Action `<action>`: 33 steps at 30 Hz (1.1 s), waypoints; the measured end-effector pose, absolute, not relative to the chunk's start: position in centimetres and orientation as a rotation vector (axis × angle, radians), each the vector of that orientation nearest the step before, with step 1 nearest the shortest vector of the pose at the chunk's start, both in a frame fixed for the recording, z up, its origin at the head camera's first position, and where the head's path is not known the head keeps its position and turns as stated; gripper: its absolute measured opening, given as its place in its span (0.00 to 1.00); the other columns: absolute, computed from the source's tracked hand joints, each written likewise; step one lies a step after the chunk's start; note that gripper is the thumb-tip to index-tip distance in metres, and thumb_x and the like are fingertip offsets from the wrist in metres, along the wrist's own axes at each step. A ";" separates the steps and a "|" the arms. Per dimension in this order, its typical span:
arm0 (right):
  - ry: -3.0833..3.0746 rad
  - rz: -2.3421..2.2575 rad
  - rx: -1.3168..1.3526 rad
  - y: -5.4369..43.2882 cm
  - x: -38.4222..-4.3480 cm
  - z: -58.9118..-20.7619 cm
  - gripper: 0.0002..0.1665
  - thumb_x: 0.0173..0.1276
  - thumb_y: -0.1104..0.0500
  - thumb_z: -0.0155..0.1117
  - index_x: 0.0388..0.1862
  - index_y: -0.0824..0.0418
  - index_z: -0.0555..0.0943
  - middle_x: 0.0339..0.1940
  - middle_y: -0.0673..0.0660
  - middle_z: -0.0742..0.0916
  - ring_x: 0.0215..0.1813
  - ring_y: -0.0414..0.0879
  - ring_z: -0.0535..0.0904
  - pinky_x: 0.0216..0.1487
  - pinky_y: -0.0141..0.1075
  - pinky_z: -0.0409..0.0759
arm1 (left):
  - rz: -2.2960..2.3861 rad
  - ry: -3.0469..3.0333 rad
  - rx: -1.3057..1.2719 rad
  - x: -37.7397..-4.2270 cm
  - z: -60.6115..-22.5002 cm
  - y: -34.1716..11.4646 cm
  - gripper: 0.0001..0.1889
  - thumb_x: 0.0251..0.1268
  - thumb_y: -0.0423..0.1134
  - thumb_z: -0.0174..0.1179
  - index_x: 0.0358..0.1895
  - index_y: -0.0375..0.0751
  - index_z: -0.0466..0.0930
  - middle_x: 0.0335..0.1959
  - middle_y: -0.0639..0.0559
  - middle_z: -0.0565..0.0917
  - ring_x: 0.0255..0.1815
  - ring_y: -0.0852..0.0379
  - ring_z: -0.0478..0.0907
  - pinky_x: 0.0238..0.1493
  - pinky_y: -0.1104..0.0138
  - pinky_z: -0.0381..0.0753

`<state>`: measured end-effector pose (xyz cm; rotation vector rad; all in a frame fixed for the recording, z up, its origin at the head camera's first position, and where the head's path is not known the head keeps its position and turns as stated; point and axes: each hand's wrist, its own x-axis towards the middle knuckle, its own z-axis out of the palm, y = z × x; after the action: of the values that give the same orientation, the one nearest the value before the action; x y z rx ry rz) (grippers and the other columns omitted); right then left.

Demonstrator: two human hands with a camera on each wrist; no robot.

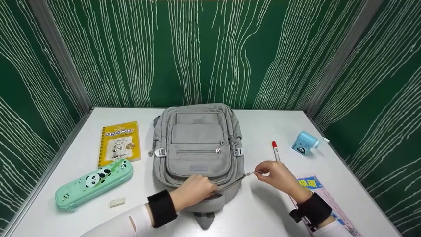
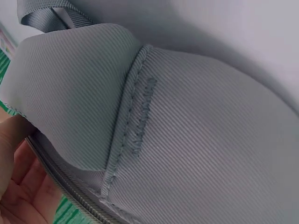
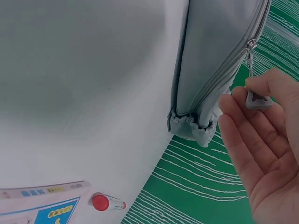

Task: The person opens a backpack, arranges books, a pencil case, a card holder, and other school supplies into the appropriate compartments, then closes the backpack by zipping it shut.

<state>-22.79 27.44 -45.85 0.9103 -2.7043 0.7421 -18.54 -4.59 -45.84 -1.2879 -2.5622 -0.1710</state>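
A grey backpack point(image 1: 197, 133) lies on the table, its front pockets facing up. At its near end, my left hand point(image 1: 197, 189) grips the fabric by the padded top handle point(image 1: 207, 203). In the left wrist view the thumb tucks under a padded grey flap, beside the zipper teeth point(image 2: 70, 189); the other fingers are partly hidden. Off the bag's right side, my right hand point(image 1: 278, 176) pinches a zipper pull point(image 3: 258, 101) between thumb and index finger. Its cord runs taut to the slider point(image 3: 252, 44), and the other fingers extend loosely below.
Left of the bag lie a yellow book point(image 1: 120, 143), a green panda pencil case point(image 1: 95, 184) and a white eraser point(image 1: 117, 202). To the right are a red-capped marker point(image 1: 275, 150), a blue bottle-shaped item point(image 1: 305, 143) and a pink-and-blue booklet point(image 1: 324, 197), partly under the right forearm.
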 end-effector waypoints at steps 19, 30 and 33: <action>-2.794 0.731 0.788 28.2 -25.4 -46.1 0.04 0.63 0.67 0.70 0.35 0.61 0.89 0.32 0.53 0.92 0.34 0.39 0.86 0.38 0.32 0.87 | -0.254 -2.527 -1.258 -16.0 -46.3 -8.7 0.04 0.64 0.41 0.69 0.31 0.52 0.89 0.25 0.61 0.89 0.25 0.64 0.85 0.24 0.72 0.79; -2.789 0.605 0.778 28.2 -28.9 -46.2 0.04 0.62 0.68 0.68 0.33 0.63 0.89 0.29 0.54 0.91 0.32 0.43 0.85 0.36 0.36 0.84 | -0.248 -2.548 -1.252 -15.8 -46.5 -8.4 0.04 0.63 0.39 0.70 0.30 0.52 0.88 0.24 0.62 0.88 0.23 0.64 0.83 0.23 0.74 0.75; -2.793 0.586 0.780 28.1 -29.9 -46.2 0.03 0.62 0.68 0.69 0.32 0.63 0.89 0.28 0.55 0.91 0.32 0.44 0.85 0.36 0.37 0.83 | -0.244 -2.547 -1.249 -15.7 -46.5 -8.4 0.04 0.62 0.38 0.70 0.30 0.52 0.88 0.24 0.62 0.88 0.23 0.64 0.82 0.22 0.75 0.74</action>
<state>-29.86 28.13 -46.23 0.7803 -2.7925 0.5855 -15.73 -8.40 -46.49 -1.2491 -2.5474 -0.2444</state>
